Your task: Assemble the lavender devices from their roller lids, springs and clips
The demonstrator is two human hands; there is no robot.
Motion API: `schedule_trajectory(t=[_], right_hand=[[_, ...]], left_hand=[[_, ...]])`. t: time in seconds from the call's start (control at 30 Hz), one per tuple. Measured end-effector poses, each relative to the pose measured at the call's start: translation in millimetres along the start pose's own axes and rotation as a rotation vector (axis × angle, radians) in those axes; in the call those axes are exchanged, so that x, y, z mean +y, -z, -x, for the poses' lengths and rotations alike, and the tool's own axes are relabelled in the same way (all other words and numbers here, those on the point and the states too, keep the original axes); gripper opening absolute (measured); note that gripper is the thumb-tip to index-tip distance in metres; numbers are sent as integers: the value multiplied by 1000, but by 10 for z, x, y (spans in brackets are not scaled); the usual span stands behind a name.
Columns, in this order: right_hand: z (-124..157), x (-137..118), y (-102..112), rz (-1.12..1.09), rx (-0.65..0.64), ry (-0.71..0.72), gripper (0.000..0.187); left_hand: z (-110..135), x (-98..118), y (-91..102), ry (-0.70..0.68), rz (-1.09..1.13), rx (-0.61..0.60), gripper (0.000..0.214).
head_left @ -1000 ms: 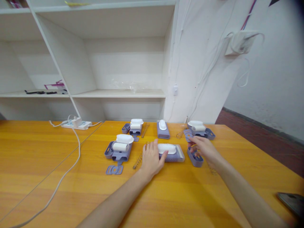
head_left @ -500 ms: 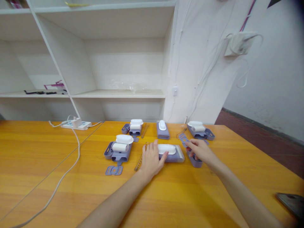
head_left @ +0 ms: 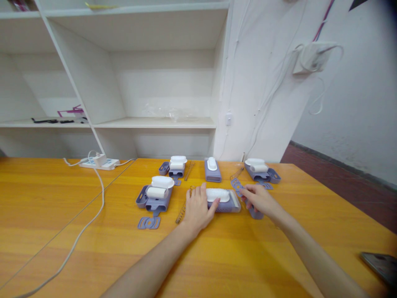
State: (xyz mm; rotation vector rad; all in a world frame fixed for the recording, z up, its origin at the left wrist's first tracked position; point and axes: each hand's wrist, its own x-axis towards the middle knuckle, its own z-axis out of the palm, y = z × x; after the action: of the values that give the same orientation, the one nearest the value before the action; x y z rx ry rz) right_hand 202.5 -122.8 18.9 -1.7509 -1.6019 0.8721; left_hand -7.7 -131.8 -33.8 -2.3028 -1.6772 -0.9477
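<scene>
My left hand [head_left: 198, 209] lies over the left end of a purple plastic case [head_left: 232, 205], thumb along its near side, gripping it flat on the table. A white oval brush [head_left: 218, 194] sits on top of that case. Between the fingertips of my right hand [head_left: 259, 199] is a flat purple plate with cut-outs [head_left: 236, 185], tilted just right of the case. Under that hand stands a purple end cap [head_left: 257, 214], partly hidden. A coil spring [head_left: 180, 213] lies left of my left hand, and a second spring [head_left: 238, 174] lies behind the plate.
Similar purple cases with white rollers and brushes stand at left [head_left: 159, 203], back left [head_left: 177, 174] and back right [head_left: 257, 176]. Another case [head_left: 213, 176] lies behind my left hand. A power strip [head_left: 99, 161] with its cable is far left; a phone [head_left: 380, 265] lies near right.
My right hand has moved slightly left with the flat plate, now closer to the case and more over the end cap. My left hand and the case have stayed put.
</scene>
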Motion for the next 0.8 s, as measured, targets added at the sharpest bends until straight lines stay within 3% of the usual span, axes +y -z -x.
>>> schedule_trajectory(t=[0.8], right_hand=[[-1,53,-39,81,-41,57,33]], left_hand=[[-1,8,7,3,-2,14,58]])
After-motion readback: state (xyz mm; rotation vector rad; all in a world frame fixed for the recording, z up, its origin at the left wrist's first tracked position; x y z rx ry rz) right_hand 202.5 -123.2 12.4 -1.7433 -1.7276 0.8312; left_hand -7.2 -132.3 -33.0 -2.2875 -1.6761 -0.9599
